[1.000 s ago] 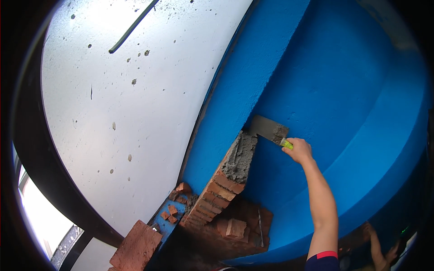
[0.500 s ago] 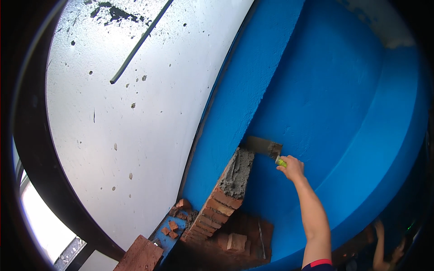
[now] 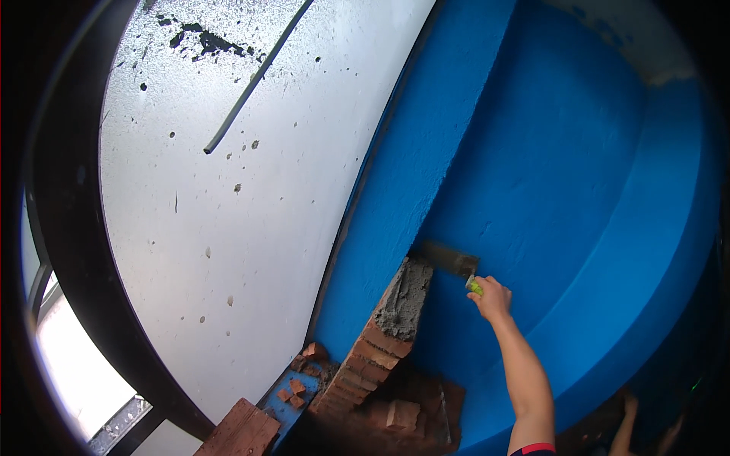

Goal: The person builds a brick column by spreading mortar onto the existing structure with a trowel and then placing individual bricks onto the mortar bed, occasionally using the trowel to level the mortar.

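Note:
My right hand (image 3: 492, 296) is closed round the yellow-green handle of a trowel (image 3: 450, 258). The flat grey blade reaches left toward the blue wall, just beyond the far end of the brickwork, and is slightly blurred. Wet grey mortar (image 3: 403, 304) lies in a rough layer on top of the narrow brick wall (image 3: 370, 357), with shallow grooves in it. The blade appears to be next to the mortar's far edge; I cannot tell whether it touches. My left hand is out of the picture.
Broken brick pieces (image 3: 293, 392) lie on a blue ledge left of the brickwork. A reddish-brown board (image 3: 239, 429) is at the lower edge. A loose brick (image 3: 403, 415) rests below on the right. Blue walls (image 3: 547, 167) rise behind; another person's arm (image 3: 625, 425) shows at lower right.
The view has shifted a little, so the scene sits slightly lower and to the right. My right hand still holds the trowel near the mortar's far end, its blade tilted a bit more.

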Tool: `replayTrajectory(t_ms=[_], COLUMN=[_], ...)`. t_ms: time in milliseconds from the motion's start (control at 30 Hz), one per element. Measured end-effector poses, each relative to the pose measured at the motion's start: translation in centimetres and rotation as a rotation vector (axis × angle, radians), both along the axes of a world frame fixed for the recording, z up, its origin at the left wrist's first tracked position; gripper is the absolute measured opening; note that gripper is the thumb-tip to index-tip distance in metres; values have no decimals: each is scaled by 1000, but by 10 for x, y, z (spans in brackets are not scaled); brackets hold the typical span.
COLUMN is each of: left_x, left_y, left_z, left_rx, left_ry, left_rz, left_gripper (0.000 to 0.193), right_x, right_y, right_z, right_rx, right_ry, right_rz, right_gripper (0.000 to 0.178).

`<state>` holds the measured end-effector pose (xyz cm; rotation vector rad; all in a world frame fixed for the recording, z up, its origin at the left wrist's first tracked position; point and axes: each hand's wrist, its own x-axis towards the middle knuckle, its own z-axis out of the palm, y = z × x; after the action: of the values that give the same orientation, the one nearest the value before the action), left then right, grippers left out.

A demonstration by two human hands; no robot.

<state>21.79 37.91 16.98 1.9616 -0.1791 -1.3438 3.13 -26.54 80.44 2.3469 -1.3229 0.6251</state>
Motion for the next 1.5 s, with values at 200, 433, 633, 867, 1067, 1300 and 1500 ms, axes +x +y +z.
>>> replayTrajectory(t_ms=[200, 433, 633, 867, 1067, 1300, 1500], left_x=[-18, -1, 11, 17, 21, 20, 17], left_y=[28, 21, 11, 10, 10, 12, 8], left_z=[5, -24, -19, -15, -12, -11, -14], left_rx=[-58, 76, 63, 51, 49, 52, 40], left_ry=[134, -166, -180, -206, -227, -246, -255], left_rz=[166, -192, -211, -261, -298, -326, -347], left_gripper=[23, 28, 27, 26, 24, 23, 22], right_x=[-13, -5, -17, -30, -37, -48, -47], right_y=[10, 10, 65, 134, 182, 216, 224], right_z=[13, 2, 2, 2, 1, -1, 0], right_rx=[17, -32, -100, -210, -299, -316, -366], right_ry=[-165, 69, 165, 181, 193, 191, 110], right_rz=[-15, 29, 113, 220, 300, 305, 298], right_gripper=[49, 47, 45, 41, 41, 42, 42])
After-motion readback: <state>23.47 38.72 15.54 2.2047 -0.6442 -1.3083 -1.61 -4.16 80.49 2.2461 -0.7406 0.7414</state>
